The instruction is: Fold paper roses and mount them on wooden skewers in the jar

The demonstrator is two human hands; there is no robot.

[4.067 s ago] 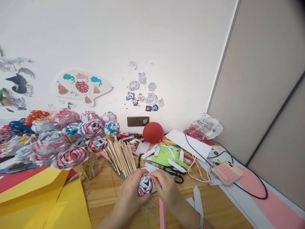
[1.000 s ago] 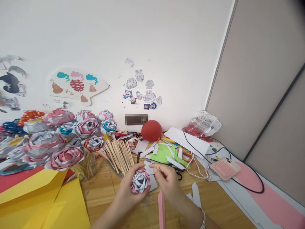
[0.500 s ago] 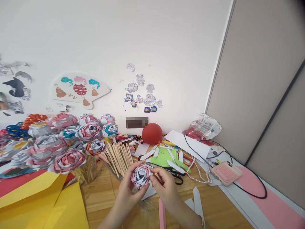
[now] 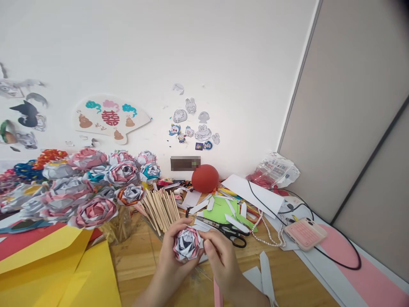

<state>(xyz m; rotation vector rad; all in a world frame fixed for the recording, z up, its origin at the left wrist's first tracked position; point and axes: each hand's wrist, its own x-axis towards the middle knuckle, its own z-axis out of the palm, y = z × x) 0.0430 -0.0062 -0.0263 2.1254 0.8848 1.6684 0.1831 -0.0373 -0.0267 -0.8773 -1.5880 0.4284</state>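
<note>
A paper flower (image 4: pixel 187 245) with white and pink folded petals and a dark centre faces up over the front of the table. My left hand (image 4: pixel 169 251) is wrapped round its left side and underside. At the flower's right edge my right hand (image 4: pixel 220 256) is closed, thumb and forefinger pinching an outer petal. Below my right hand lies a pink paper strip (image 4: pixel 217 294), partly covered by the wrist. Black-handled scissors (image 4: pixel 234 236) lie just behind my right hand, and a bundle of wooden sticks (image 4: pixel 161 209) stands behind my left.
Finished paper flowers (image 4: pixel 96 211) crowd the left side. Yellow paper (image 4: pixel 89 277) covers the front left. Green paper (image 4: pixel 222 209) with white strips, a red balloon (image 4: pixel 205 178), a bead string (image 4: pixel 266 238), a black cable (image 4: pixel 359 260) and a phone (image 4: pixel 306 233) lie to the back and right.
My hands and the flower have shifted slightly down and left in view, with the flower turned a little. The right fingers have moved higher along its edge. The camera view has shifted slightly.
</note>
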